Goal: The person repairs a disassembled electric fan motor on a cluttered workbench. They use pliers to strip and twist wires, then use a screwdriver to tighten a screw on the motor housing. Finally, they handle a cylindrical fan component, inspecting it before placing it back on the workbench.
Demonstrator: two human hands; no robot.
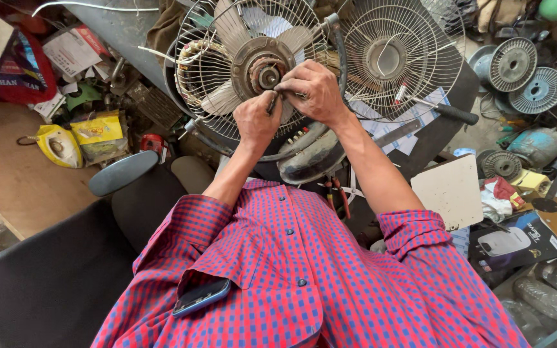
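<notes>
One fan [253, 77] at 12 o'clock, rear grille on, hub bare. Left hand [256, 121] closed around a thin dark tool [271, 103] just under the hub [267, 74]; right hand [314, 90] pinches at the hub's right side, holding what, cannot tell. One loose grille [398, 58] at 1 o'clock. Three wire spools [512, 63] at 2 o'clock. One yellow packet [97, 129] at 9 o'clock; one black box [517, 241] at 4 o'clock. One phone [201, 296] in shirt pocket.
</notes>
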